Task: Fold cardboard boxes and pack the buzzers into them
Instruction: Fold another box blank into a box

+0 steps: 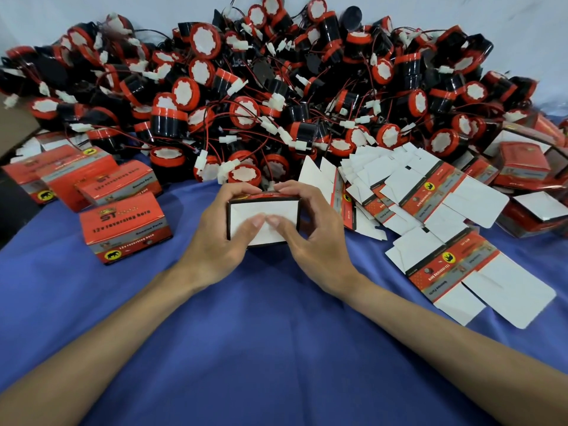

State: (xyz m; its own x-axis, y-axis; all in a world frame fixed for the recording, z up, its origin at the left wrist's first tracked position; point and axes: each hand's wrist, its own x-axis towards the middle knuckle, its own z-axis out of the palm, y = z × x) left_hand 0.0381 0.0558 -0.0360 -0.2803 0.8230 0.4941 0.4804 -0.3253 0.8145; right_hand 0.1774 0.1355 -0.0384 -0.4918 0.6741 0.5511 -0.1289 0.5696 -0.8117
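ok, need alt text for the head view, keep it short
The left hand and right hand grip a cardboard box, thumbs pressing its white end flap. Behind it, on the blue cloth, lies a heap of red-and-black buzzers with wires; folded red boxes sit to the left, flat box blanks to the right.

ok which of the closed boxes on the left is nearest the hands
The closed box standing alone in front, just left of the left hand; the other closed boxes sit clustered behind it.
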